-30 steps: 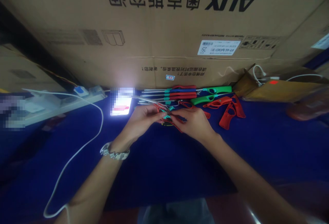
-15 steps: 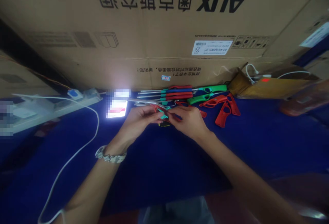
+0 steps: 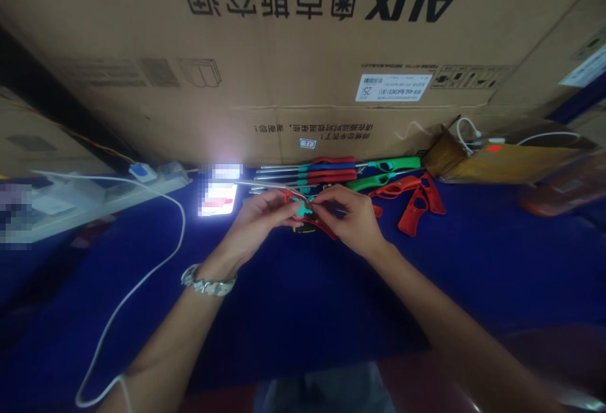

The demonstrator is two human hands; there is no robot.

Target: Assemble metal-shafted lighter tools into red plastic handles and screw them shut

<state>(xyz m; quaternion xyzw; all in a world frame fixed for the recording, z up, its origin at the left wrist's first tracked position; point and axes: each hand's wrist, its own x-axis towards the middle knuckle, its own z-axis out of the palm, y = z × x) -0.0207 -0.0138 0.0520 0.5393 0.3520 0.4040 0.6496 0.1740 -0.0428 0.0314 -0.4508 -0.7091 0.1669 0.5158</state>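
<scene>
Both of my hands meet over the blue cloth (image 3: pixel 303 299) and grip one long lighter. My left hand (image 3: pixel 258 220), with a metal watch (image 3: pixel 204 284) on its wrist, pinches the red handle shell and teal inner part (image 3: pixel 302 209). Its thin metal tube (image 3: pixel 265 185) sticks out to the left. My right hand (image 3: pixel 353 217) is closed on the right side of the same red shell (image 3: pixel 322 227). Just behind the hands lies a row of finished lighters (image 3: pixel 331 170) in red, blue and green.
Loose red handle shells (image 3: pixel 416 201) lie to the right of the hands. A big cardboard box (image 3: pixel 303 59) walls off the back. A lit phone (image 3: pixel 218 195) and a power strip (image 3: pixel 156 176) with a white cable (image 3: pixel 142 280) lie to the left. A brown cardboard tray (image 3: pixel 506 163) is at right.
My hands stay together on the lighter, with only small finger shifts on the teal part. The camera view has drifted slightly.
</scene>
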